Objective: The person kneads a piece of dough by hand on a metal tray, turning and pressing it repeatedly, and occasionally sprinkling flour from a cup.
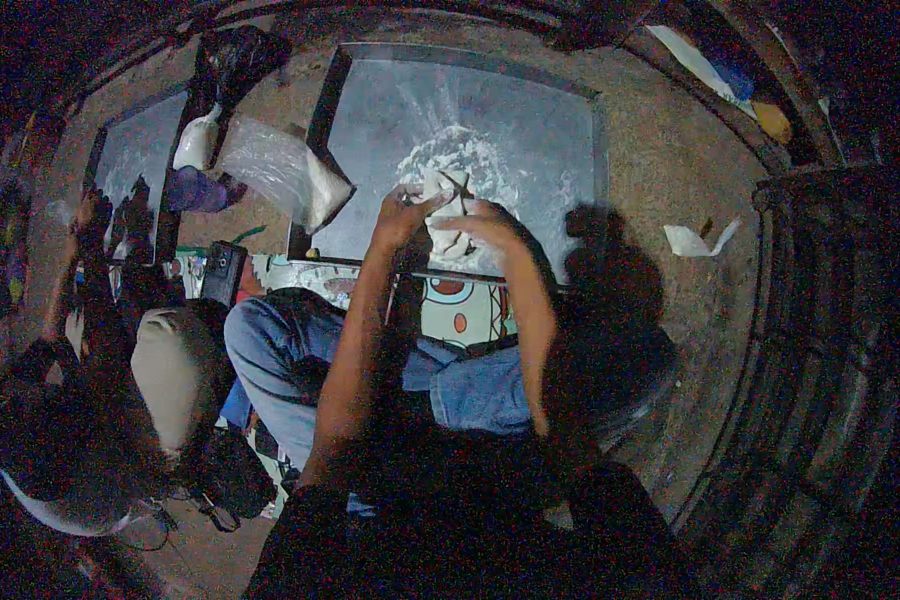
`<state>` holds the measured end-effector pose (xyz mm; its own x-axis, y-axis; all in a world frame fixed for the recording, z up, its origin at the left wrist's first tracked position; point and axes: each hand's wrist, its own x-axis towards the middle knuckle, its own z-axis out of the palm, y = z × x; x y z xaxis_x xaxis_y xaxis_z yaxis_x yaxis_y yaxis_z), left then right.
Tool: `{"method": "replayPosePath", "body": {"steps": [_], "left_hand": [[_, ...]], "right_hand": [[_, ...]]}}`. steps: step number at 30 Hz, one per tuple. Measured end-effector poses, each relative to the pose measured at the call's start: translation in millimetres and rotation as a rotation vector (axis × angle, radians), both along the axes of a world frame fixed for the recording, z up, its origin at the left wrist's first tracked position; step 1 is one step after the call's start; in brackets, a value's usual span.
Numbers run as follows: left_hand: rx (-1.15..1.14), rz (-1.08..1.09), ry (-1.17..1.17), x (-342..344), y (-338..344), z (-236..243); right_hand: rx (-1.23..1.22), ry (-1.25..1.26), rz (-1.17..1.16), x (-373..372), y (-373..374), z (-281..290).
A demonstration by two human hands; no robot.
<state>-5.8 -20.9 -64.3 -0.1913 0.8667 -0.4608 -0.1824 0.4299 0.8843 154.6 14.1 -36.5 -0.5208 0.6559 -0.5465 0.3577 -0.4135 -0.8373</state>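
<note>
Just above the near part of a dark, flat tray (570, 130) I hold a white bundle (450, 243) crossed by thin dark lines. Its kind is not plain in this dim light; it could be folded paper or several pieces together. My left hand (402, 215) grips its left side, thumb laid over the top. From the right, the fingers of my right hand (485, 226) are curled against it. Loose white powder (457, 155) lies heaped and scattered on the tray just beyond my hands.
A clear plastic bag (265, 160) with white contents overlaps the tray's left edge. Left of it are a white bag (197, 140) and a purple bundle (195, 190). Another person's arm (68, 265) reaches to a second tray (135, 135). A folded white sheet (698, 240) lies right.
</note>
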Motion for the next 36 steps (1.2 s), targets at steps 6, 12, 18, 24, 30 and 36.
{"method": "replayPosePath", "body": {"steps": [6,12,18,24,30,36], "left_hand": [[-0.206,-0.002,-0.358,16,1,34],[0.242,0.051,-0.264,12,-22,53],[0.398,0.225,-0.730,13,4,36],[0.140,0.345,-0.988,-9,25,-8],[0.091,0.612,-0.888,-33,31,-1],[0.221,0.530,-0.829,-28,27,-20]], "right_hand": [[-0.093,0.309,-0.081,9,7,-59],[0.002,0.365,-0.038,0,6,-18],[-0.106,0.290,-0.012,-2,0,-3],[0.205,-0.073,0.101,-14,-1,-31],[0.260,-0.298,0.229,-14,-9,-13],[0.164,-0.353,0.246,24,-8,-8]]}}
